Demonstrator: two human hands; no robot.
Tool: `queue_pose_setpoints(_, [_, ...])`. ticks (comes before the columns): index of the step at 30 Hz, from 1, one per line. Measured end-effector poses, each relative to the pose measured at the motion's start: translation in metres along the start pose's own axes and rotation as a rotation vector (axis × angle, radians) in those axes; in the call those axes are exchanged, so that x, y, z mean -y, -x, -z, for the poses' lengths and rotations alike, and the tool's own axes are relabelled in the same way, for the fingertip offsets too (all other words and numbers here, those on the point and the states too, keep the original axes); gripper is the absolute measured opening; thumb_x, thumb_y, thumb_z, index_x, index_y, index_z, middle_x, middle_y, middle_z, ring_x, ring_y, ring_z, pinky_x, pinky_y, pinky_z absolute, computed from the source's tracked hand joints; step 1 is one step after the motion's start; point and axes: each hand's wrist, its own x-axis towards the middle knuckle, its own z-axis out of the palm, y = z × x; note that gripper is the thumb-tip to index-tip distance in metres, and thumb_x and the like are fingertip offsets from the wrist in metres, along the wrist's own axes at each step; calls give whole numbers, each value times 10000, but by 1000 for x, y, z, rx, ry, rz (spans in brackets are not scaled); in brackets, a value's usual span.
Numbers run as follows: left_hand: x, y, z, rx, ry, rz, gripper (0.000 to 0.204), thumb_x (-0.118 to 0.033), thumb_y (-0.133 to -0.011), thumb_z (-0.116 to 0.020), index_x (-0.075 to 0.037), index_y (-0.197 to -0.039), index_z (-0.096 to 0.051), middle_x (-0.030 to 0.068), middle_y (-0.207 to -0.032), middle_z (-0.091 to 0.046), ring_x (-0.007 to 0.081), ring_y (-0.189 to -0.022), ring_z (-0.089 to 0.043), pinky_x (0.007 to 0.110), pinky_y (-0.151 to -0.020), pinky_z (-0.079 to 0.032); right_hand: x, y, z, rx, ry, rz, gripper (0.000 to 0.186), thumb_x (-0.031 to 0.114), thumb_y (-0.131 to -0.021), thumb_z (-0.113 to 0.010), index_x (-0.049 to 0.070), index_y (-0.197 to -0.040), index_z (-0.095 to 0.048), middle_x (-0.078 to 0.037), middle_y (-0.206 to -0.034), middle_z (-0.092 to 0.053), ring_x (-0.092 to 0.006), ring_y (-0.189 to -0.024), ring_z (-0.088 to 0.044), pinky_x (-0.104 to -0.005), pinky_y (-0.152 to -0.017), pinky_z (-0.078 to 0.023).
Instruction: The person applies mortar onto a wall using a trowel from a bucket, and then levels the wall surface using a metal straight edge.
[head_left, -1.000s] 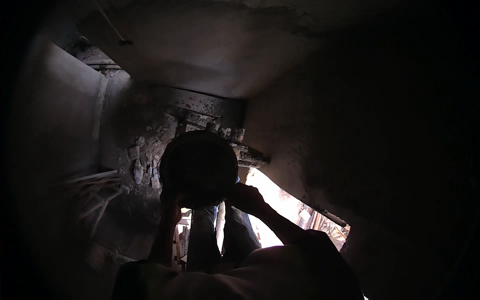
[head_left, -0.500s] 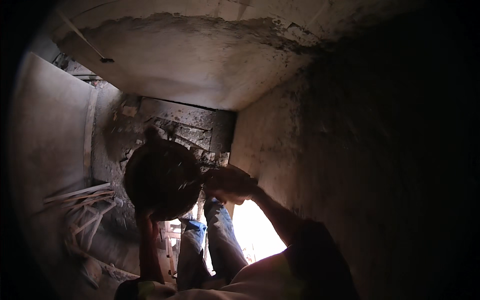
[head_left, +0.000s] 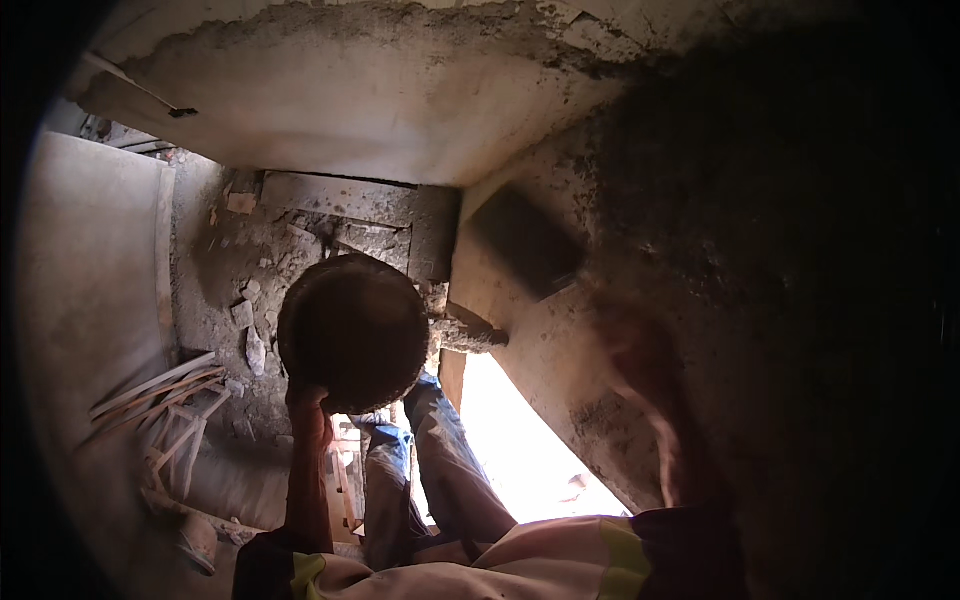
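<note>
My left hand [head_left: 310, 400] grips the near rim of a round, dark basin [head_left: 352, 335] and holds it up above the floor. Its inside is too dark to make out the contents. Over to the right, my right hand [head_left: 632, 345] is raised close to the rough wall, smeared by motion and in shadow. Just beyond its fingers is a dark, flat, rectangular blade [head_left: 525, 242], like a trowel's, blurred against the wall. The join between hand and blade is lost in the dark, but the two appear to belong together.
Plastered walls [head_left: 380, 110] rise ahead and to the right. Rubble [head_left: 255, 350] and a plank [head_left: 335, 195] lie on the floor. Wooden strips [head_left: 165, 395] are piled at left, beside a pale panel [head_left: 100, 240]. Bright light fills an opening [head_left: 520, 440] by my legs.
My right hand has swung from the basin's right side out to the right wall, and the dark blade now shows there. The basin has shifted slightly right in view, still in my left hand.
</note>
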Motion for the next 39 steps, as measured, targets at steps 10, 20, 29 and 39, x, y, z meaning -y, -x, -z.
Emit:
queue_pose_setpoints(10, [14,12,-73,89,-1,-41,437,67,-633,-542,-28,-1059,-559,14,-938,-587,141,-839,-575,278,-779,-485,-6,-37,-209,523,866,454,224,142,-819,-511,62,-1028,-533,-116,-758,-594,-257,-665,-622,-406,-547,-506])
queue_pose_setpoints(20, [-18,12,-81,31,158,-35,444,68,-634,-564,-26,-1067,-571,22,-953,-599,140,-864,-569,281,-823,-471,-24,-18,-194,688,-140,285,285,273,-880,-493,77,-1070,-573,-120,-1001,-589,-257,-865,-607,-387,-743,-515])
queue_pose_setpoints(29, [-32,-10,-57,-101,60,-96,252,59,-645,-561,-81,-854,-585,-15,-760,-563,119,-620,-559,266,-503,-501,-85,-178,-23,242,-404,-431,408,340,-912,-488,113,-1251,-477,-103,-943,-580,-223,-758,-585,-368,-593,-511])
queue_pose_setpoints(39, [-23,-5,-50,-54,36,-131,340,61,-647,-555,-56,-966,-569,-11,-827,-553,97,-735,-527,254,-698,-453,45,-53,23,-55,315,227,226,299,-861,-571,97,-939,-636,-75,-880,-649,-155,-775,-620,-269,-636,-515])
